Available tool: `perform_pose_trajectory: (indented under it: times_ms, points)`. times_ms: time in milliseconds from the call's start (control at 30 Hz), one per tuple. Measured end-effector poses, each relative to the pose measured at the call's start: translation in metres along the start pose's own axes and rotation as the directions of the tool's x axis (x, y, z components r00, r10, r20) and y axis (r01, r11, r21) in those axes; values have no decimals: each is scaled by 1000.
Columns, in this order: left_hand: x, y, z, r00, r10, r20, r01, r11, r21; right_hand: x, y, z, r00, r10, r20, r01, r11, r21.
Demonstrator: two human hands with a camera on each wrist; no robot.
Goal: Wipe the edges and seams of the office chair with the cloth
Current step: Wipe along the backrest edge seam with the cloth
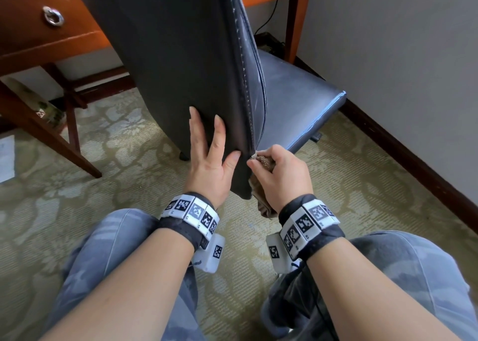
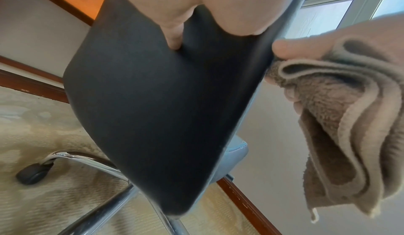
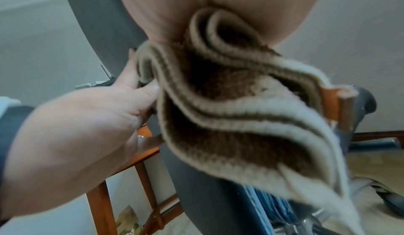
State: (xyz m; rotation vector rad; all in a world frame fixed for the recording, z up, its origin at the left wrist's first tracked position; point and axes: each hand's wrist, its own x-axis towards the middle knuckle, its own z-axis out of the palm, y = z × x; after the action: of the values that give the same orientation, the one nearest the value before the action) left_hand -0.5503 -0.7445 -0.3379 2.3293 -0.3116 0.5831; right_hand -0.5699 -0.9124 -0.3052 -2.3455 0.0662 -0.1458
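Observation:
The dark office chair's backrest (image 1: pixel 165 56) rises in front of me, its stitched side seam (image 1: pixel 249 113) running down to the blue-grey seat (image 1: pixel 297 102). My left hand (image 1: pixel 210 157) lies flat with straight fingers on the back panel (image 2: pixel 153 91), thumb near the seam. My right hand (image 1: pixel 279 172) grips a bunched brown cloth (image 1: pixel 262 160) and presses it against the seam's lower end. The cloth (image 2: pixel 341 117) hangs in folds below the fist (image 3: pixel 229 109). In the right wrist view the left hand (image 3: pixel 91 116) braces the panel.
A wooden desk (image 1: pixel 51 30) with a ring-pull drawer stands at left, its legs (image 1: pixel 69 123) on the patterned carpet (image 1: pixel 116 172). A grey wall with dark skirting (image 1: pixel 413 159) runs at right. The chrome chair base and a castor (image 2: pixel 35 173) sit below. My knees fill the foreground.

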Motion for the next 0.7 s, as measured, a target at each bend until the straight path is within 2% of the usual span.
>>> perform_pose_trajectory:
  times_ms: [133,267,367,600,700]
  points:
    - [0,0,-1,1000,-12,-2,12,1000,-9,1,-1,2,999,5,37,-5,1000,-9]
    - [-1,2,1,1000,-27,-7,27,999,-25,-2,-6,0,999,-43,-21,44,997,59]
    - [-2,2,2,1000,-26,-1,26,999,-31,-1,-6,-1,996,-71,-56,74,996,45]
    - [-2,-4,1,1000,-14,-2,14,999,-41,4,8,6,997,-34,76,39,997,-66]
    - [-2,-6,0,1000,-9,7,10,999,-48,11,17,-4,992,5,125,-4,1000,-9]
